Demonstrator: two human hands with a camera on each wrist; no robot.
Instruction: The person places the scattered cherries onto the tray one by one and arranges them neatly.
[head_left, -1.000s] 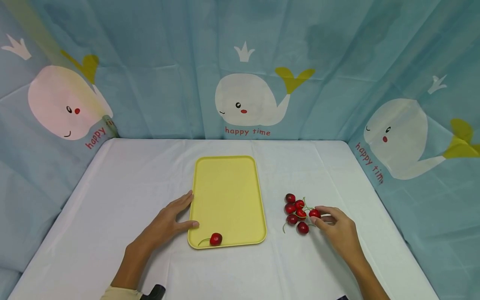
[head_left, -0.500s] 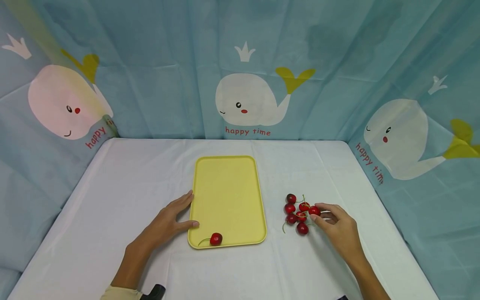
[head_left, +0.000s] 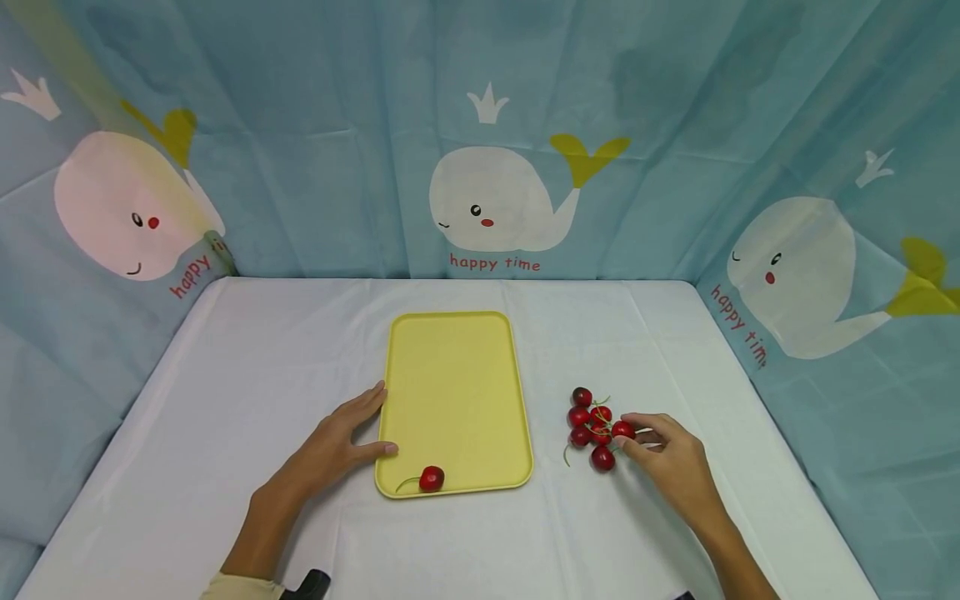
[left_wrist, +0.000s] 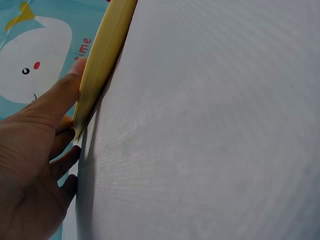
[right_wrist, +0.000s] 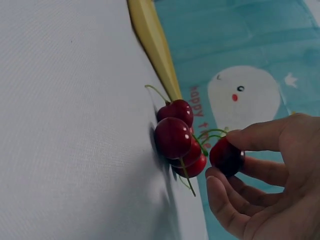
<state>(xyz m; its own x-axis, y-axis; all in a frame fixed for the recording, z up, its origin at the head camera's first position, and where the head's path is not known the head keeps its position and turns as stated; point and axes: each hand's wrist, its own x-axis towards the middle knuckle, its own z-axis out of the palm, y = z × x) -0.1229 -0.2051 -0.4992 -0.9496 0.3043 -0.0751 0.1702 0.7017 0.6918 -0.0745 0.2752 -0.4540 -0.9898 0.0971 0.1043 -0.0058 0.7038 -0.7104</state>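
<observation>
My right hand (head_left: 671, 462) pinches a dark red cherry (right_wrist: 227, 156) between thumb and fingertips, at the right side of a small cluster. In the right wrist view its green stem reaches toward the stems of the other cherries (right_wrist: 172, 138), which lie close together on the white cloth. My left hand (head_left: 333, 446) rests at the left edge of a yellow tray (head_left: 453, 392), its fingers spread and its thumb (left_wrist: 60, 92) at the rim. A single cherry (head_left: 431, 478) with a stem lies in the tray's near left part.
A white cloth (head_left: 637, 333) covers the table. Blue curtains (head_left: 330, 167) printed with whales stand behind it and along both sides. The cherry cluster lies to the right of the tray. A dark strap piece (head_left: 307, 585) shows at the left cuff.
My right hand with its cherry first rises a little, then comes down slightly to the left. A neighbouring cherry and the stems shift along. My left hand and the tray stay in place.
</observation>
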